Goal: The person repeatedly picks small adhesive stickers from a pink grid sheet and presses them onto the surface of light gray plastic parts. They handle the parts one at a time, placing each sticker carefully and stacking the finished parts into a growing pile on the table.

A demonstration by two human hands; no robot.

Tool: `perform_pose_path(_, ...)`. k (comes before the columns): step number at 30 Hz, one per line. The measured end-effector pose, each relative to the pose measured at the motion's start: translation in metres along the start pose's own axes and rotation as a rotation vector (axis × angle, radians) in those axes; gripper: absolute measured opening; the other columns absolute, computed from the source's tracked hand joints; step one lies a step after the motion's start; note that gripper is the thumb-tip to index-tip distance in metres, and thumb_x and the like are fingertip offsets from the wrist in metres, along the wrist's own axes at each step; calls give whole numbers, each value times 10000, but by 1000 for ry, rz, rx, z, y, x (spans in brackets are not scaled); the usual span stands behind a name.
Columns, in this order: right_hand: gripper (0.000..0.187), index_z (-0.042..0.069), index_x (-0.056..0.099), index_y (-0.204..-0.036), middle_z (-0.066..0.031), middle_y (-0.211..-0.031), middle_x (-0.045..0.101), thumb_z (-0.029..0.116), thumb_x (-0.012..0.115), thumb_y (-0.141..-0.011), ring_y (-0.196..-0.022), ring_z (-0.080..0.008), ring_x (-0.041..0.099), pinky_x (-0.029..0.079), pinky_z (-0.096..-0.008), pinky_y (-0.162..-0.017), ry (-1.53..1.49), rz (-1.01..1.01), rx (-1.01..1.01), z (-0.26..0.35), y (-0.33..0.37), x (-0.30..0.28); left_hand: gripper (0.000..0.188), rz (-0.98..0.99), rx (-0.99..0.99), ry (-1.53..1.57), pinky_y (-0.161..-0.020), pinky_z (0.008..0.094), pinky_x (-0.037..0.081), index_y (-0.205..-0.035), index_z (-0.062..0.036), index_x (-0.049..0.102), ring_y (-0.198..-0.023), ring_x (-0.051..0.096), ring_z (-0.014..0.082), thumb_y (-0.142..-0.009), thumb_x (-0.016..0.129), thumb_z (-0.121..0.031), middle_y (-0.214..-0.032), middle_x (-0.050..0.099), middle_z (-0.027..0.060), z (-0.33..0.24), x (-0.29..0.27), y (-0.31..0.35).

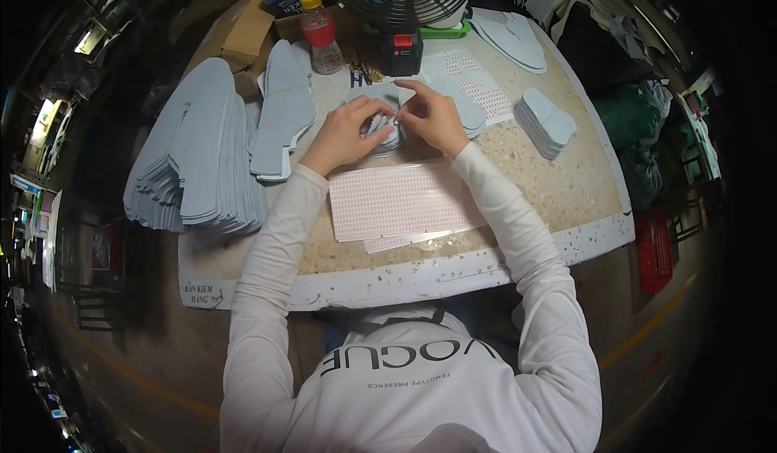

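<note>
A small stack of pale grey cut pieces (384,147) stands on the table between my two hands. My left hand (350,133) curls round it, its thumb and fingers closed on the stack's left and upper edges. Just right of it is my right hand (437,121), thumb and index finger bent together at the stack's upper right edge; what is between those fingertips is too small to tell. Closer to me lie sheets of small printed pink-and-white labels (401,202), overlapping. Another label sheet (487,97) lies beyond my right hand, partly under more grey pieces (468,106).
Tall stacks of large grey pieces (212,153) and a banded bundle (285,113) fill the left. A smaller banded stack (546,123) stands right. At the back are a red-labelled bottle (321,36), a black fan (401,48), cardboard boxes (243,36) and flat grey pieces (510,40).
</note>
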State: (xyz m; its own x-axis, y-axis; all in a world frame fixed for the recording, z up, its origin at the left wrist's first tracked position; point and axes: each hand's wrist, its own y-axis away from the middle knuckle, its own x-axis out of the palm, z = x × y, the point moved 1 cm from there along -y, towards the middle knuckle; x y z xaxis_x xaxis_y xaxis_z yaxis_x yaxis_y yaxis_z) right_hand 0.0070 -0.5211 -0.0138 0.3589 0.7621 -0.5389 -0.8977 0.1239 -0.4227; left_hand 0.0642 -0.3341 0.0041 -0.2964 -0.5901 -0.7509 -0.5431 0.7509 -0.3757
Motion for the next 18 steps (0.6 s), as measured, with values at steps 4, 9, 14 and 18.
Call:
perform_pose_path(4,494,107,617,-1232,-59,-791,715,45,717,-752,-718,-161,691,536,-278,-715,-112,10,49,-4,-11,-15,204,-32,-25,84,-752,312,531,-1086,-65,657,-881,659,233,-898,589,-108,-1027,657,99,4,-1,-5)
perform_pose_path(9,528,154,598,-1283,-13,-786,697,57,719,-779,-753,-94,644,478,-256,-772,-126,48,101,-7,-16,-26,217,-148,92,71,-754,316,534,-1103,-67,656,-887,661,247,-917,547,-90,-1039,663,110,9,0,-5)
perform_pose_path(14,554,124,561,-1320,-12,-803,684,25,695,-792,-783,-75,626,478,-261,-803,-224,109,108,-3,-16,-25,199,-61,-30,146,-717,287,530,-1078,-67,652,-833,660,172,-889,615,-116,-984,672,108,4,-3,-4)
perform_pose_path(18,577,118,546,-1327,-25,-822,697,8,694,-780,-786,-101,645,502,-258,-773,-406,226,57,9,-11,-17,225,-22,-234,211,-702,257,516,-1013,-45,643,-794,646,115,-834,711,-163,-877,678,75,-5,-31,-2)
